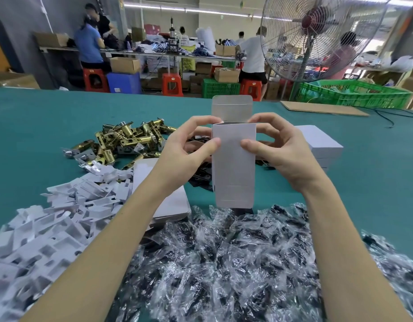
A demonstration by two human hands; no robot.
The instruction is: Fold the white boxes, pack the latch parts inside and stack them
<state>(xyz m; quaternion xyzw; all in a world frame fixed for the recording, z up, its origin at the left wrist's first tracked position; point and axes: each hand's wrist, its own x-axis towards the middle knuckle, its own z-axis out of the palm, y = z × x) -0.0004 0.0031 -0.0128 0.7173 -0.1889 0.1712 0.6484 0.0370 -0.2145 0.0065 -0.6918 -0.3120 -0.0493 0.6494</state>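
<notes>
Head view: my left hand [189, 145] and right hand [277, 147] both pinch the upright white box [233, 166], top flap open; brass latch parts [128, 140] lie beyond my left hand.

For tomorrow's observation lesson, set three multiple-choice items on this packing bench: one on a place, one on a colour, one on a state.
1. Where does the pile of brass latch parts lie?
A. left of the held white box
B. right of it
C. inside it

2. What colour is the table cover?
A. red
B. teal
C. yellow

3. The held box's top flap is
A. tucked shut
B. torn off
C. standing open

Answers: 1 A, the brass heap sits beyond the left hand. 2 B, the cloth is teal. 3 C, the flap rises above the open mouth, between the left and right hand.
</notes>
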